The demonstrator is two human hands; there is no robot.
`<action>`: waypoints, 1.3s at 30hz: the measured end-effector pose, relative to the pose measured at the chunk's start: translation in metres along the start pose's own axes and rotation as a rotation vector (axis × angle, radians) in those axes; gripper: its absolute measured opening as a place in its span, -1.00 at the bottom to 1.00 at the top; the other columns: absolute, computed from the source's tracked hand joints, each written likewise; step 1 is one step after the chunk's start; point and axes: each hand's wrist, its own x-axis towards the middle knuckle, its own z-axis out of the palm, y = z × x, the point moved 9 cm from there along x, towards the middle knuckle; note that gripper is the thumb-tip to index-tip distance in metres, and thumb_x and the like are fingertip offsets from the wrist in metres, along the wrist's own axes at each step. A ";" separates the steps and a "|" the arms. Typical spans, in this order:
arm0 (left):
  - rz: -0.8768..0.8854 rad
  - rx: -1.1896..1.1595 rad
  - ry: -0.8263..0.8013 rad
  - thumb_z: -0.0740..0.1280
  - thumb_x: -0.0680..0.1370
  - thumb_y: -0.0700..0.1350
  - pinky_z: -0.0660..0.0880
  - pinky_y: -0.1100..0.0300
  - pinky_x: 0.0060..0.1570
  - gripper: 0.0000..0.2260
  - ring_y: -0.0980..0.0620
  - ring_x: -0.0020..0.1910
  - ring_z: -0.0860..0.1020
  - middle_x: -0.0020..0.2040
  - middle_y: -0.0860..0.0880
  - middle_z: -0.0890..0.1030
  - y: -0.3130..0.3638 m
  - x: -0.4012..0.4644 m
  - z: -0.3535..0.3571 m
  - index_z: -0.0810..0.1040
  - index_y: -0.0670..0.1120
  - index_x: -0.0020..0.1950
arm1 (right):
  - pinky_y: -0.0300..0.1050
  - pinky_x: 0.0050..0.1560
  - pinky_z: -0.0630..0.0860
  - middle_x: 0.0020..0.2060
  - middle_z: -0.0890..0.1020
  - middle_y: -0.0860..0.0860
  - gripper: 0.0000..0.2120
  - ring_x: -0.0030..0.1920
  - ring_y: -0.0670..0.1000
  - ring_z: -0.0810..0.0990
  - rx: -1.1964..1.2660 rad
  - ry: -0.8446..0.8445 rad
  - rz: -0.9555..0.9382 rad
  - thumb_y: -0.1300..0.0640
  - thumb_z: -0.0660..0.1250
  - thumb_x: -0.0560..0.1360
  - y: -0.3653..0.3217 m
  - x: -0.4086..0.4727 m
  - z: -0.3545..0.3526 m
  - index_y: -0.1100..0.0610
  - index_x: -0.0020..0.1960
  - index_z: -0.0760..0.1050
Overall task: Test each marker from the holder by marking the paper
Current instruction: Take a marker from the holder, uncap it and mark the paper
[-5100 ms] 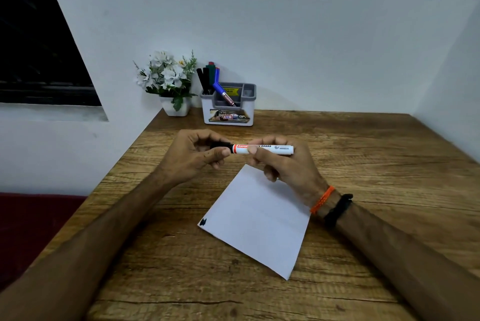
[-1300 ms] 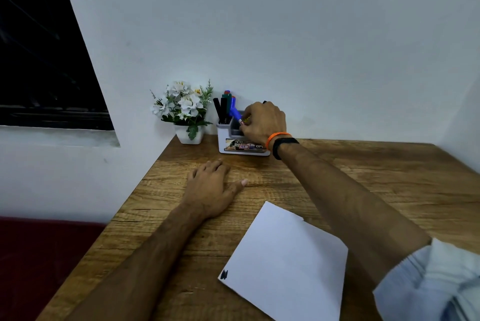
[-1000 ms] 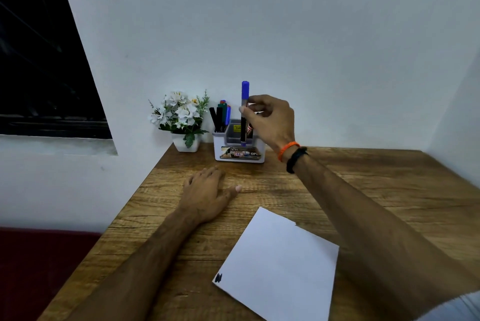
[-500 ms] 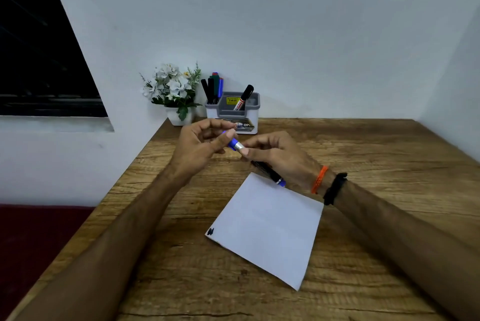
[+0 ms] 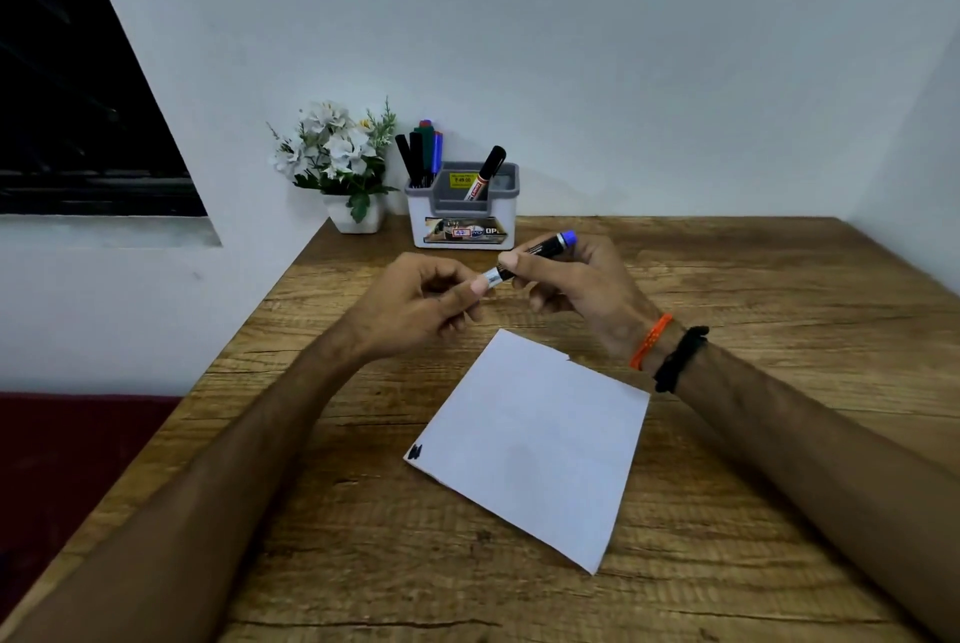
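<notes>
A home desk corner: wooden table (image 5: pixel 753 309) against white walls, marker holder (image 5: pixel 462 218), potted flowers (image 5: pixel 337 159), dark window (image 5: pixel 67 112).

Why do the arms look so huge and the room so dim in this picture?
Head view: the wide-angle lens stretches whatever is near the frame edges, so the forearms balloon and the window frame leans; lighting is soft and dim, without glare; the blue marker and paper stay reasonably sharp.

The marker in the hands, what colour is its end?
Blue: the marker has a blue end by the right hand, seen in the head view.
</notes>
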 end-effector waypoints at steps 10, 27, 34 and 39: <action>0.213 0.418 0.031 0.21 0.56 0.06 0.45 0.08 -0.32 -0.75 0.05 -0.31 0.52 -0.28 0.02 0.58 0.015 -0.004 0.011 0.56 -0.08 -0.08 | -0.22 -0.39 0.49 -0.34 0.67 0.03 -0.87 -0.41 -0.05 0.57 0.065 -0.122 -0.010 0.13 0.44 0.50 0.007 -0.003 0.030 0.13 -0.20 0.56; 0.277 0.309 -0.048 0.21 0.59 0.06 0.36 0.31 -0.34 -0.77 0.14 -0.35 0.51 -0.23 0.16 0.63 0.024 -0.004 0.019 0.62 0.01 -0.01 | -0.28 -0.40 0.48 -0.35 0.65 0.07 -0.90 -0.40 -0.07 0.55 0.243 -0.232 -0.077 0.20 0.42 0.44 0.006 -0.002 0.032 0.20 -0.20 0.55; 0.233 0.223 -0.049 0.34 0.55 0.04 0.46 0.33 -0.18 -0.92 0.21 -0.17 0.61 -0.16 0.22 0.66 0.025 -0.008 0.016 0.60 0.10 -0.01 | -0.25 -0.40 0.48 -0.33 0.63 0.13 -0.92 -0.41 -0.03 0.53 0.186 -0.203 -0.150 0.22 0.44 0.47 0.002 -0.002 0.025 0.16 -0.20 0.60; -0.025 0.225 0.007 0.52 0.27 0.25 0.35 0.23 -0.37 -0.56 0.12 -0.46 0.40 -0.40 0.00 0.52 -0.002 -0.005 -0.002 0.52 0.12 0.03 | -0.27 -0.47 0.41 -0.45 0.56 0.01 -0.94 -0.49 -0.06 0.49 0.120 -0.097 -0.153 0.21 0.41 0.49 0.001 -0.002 0.013 0.18 -0.15 0.57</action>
